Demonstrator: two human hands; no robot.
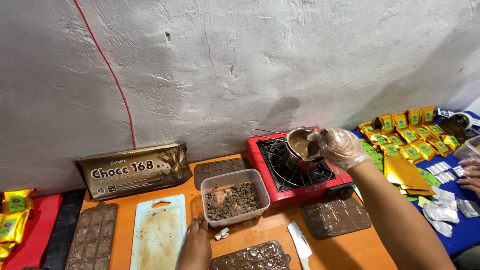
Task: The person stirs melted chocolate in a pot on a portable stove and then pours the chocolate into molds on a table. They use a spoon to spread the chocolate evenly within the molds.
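Our right hand, in a thin clear glove, has its fingers curled narrow around a spatula handle over the small steel saucepan of smooth melted chocolate, which sits on the wire grate of the red portable stove. Our left hand rests flat, fingers loosely together, on the orange table, just below the clear plastic tub of rough chocolate chunks.

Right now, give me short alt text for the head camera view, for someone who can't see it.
A right hand in a clear plastic glove stirs melted brown chocolate in a small metal pot on a red portable gas stove. The bare left hand rests on the orange table beside a clear plastic tub of chocolate chunks.
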